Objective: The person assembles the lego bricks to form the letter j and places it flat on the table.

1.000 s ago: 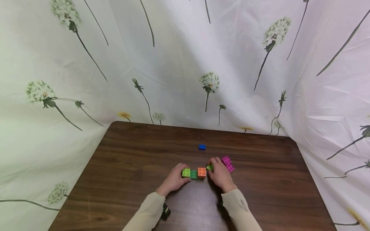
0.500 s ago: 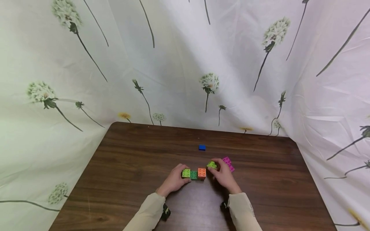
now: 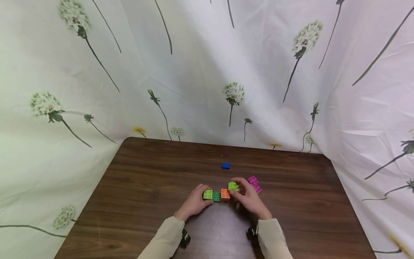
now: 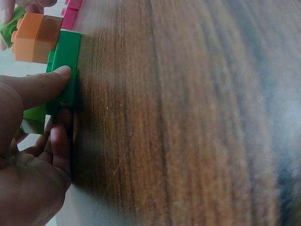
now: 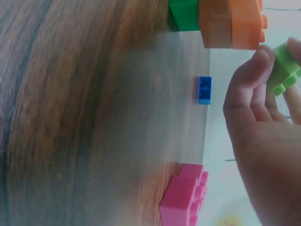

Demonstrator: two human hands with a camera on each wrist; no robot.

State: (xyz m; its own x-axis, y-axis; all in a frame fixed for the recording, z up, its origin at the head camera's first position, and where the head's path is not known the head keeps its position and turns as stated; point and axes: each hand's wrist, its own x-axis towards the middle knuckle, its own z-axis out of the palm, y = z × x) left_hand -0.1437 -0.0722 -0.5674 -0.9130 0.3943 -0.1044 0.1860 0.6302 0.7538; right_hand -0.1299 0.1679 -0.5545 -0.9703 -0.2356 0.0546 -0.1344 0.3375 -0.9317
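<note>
Brick row (image 3: 216, 196) between both hands (image 3: 193, 202) (image 3: 250, 200)

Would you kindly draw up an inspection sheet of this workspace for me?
Surface: dark wood-grain table, with some glare near the front.
Job's things: dark green brick on the table, a lime brick on its left end and an orange piece on its right; a second lime brick, tilted, off the table.
Clutter: small blue brick behind, pink bricks to the right.
Grippers: left hand grips the left end of the row, thumb on the dark green brick; right hand pinches the second lime brick near the orange piece.
Cables: nothing seen.
Surroundings: white cloth with dandelion print.
</note>
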